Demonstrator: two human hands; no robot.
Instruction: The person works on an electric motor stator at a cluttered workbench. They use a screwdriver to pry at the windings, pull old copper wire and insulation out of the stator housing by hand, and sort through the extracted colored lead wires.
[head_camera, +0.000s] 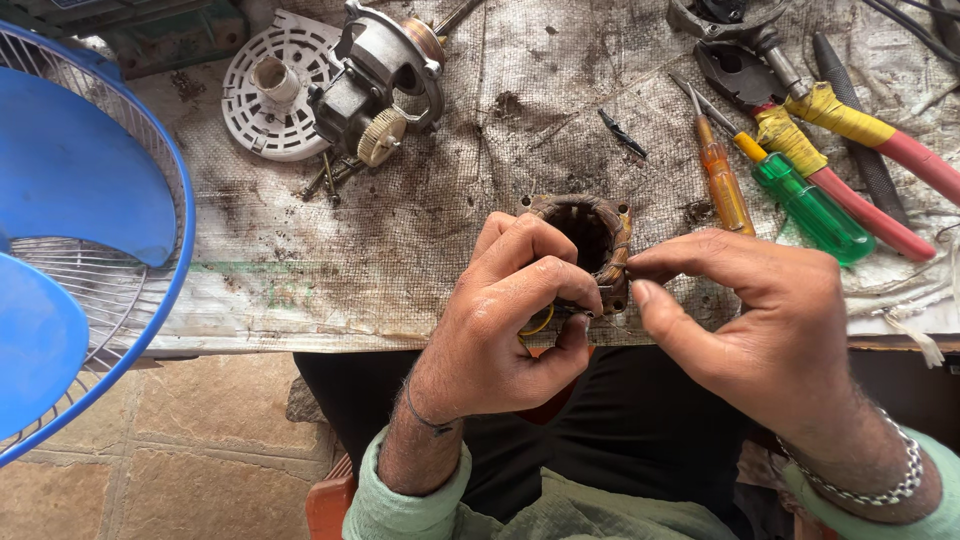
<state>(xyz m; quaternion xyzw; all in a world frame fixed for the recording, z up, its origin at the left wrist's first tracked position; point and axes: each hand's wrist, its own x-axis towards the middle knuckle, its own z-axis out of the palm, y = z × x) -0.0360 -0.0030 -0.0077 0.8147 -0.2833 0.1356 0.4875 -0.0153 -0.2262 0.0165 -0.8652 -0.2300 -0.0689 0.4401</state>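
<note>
Head view: left hand, right hand grip motor stator

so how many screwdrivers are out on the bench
2, side by side right of the hands: an orange-handled screwdriver and a green-handled screwdriver next to the pliers. Others may lie out of frame.

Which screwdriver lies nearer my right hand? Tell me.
The orange-handled screwdriver: it lies just above the right hand, while the green-handled screwdriver sits farther right.

No pkgs, labels, signs, screens.
</note>
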